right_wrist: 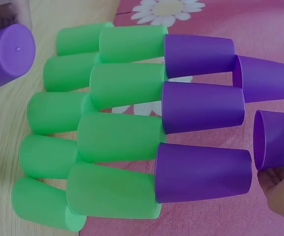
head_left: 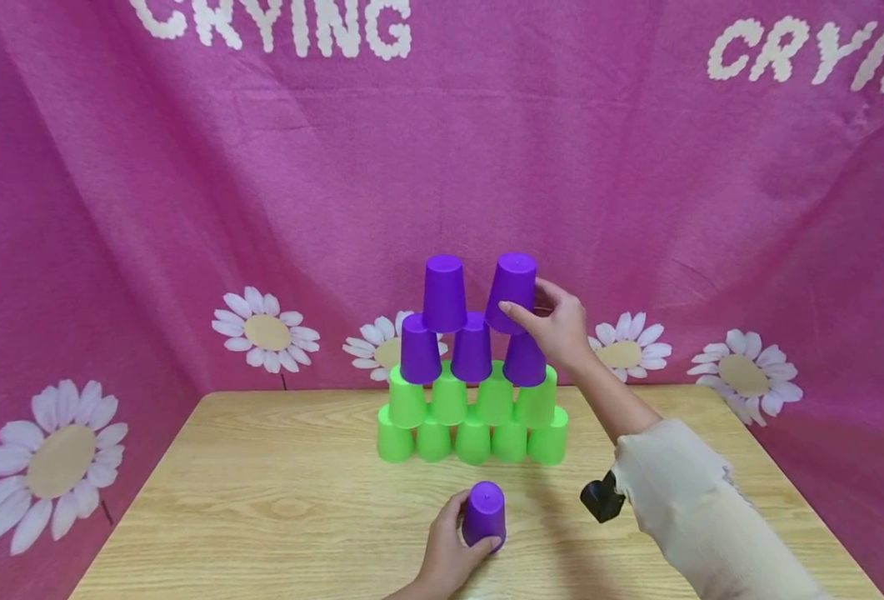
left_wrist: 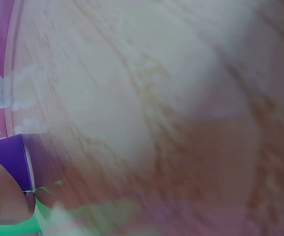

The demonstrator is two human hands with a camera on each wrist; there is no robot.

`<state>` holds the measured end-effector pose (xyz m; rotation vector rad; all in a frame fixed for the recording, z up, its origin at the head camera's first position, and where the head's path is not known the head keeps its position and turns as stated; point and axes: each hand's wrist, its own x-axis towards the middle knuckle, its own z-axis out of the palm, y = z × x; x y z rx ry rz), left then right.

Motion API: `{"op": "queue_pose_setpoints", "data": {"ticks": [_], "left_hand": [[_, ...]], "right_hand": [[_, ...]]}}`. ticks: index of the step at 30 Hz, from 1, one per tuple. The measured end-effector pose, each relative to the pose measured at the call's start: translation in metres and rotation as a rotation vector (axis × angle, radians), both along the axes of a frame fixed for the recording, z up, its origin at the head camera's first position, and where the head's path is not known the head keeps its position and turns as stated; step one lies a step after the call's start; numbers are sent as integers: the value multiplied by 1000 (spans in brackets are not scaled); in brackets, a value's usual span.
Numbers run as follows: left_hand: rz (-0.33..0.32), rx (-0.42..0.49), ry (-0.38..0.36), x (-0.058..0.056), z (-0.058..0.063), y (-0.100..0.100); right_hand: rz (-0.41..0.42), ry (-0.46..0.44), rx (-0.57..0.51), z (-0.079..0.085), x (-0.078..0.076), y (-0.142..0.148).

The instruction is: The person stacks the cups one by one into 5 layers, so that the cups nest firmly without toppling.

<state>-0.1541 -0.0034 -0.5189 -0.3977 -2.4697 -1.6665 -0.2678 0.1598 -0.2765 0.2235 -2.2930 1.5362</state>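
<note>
A pyramid of upside-down cups stands on the table. Several green cups (head_left: 473, 440) form its bottom row, and several more green cups (head_left: 449, 396) the second. Three purple cups (head_left: 471, 350) make the third row. On top at the left sits one purple cup (head_left: 445, 296). My right hand (head_left: 561, 327) grips another purple cup (head_left: 515, 279), rim down and slightly tilted, beside it; in the right wrist view a small gap parts this cup (right_wrist: 274, 137) from the third row. In front of the pyramid, my left hand (head_left: 447, 543) holds a purple cup (head_left: 486, 512) bottom up, close over the wood.
A wooden table (head_left: 277, 483) carries everything. Behind and along both sides hangs a pink cloth (head_left: 322, 183) with daisies and white letters. A black device (head_left: 602, 497) is at my right sleeve (head_left: 681, 483).
</note>
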Motion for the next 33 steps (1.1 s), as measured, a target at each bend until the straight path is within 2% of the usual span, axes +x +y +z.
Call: {"op": "queue_pose_setpoints", "data": {"ticks": [6, 11, 16, 21, 26, 30, 33], "left_hand": [[10, 10, -11, -1, 3, -1], [38, 47, -36, -7, 20, -7], [70, 64, 57, -19, 56, -18], [104, 116, 208, -31, 102, -30], [136, 120, 363, -43, 142, -40], [142, 133, 424, -50, 169, -45], [142, 152, 430, -53, 187, -47]], "right_hand": [[-5, -32, 34, 0, -6, 0], [-4, -44, 65, 1, -7, -1], [-4, -50, 82, 0, -7, -1], [8, -60, 88, -1, -8, -1], [7, -59, 93, -1, -8, -1], [11, -66, 90, -1, -8, -1], [13, -70, 91, -1, -8, -1]]}}
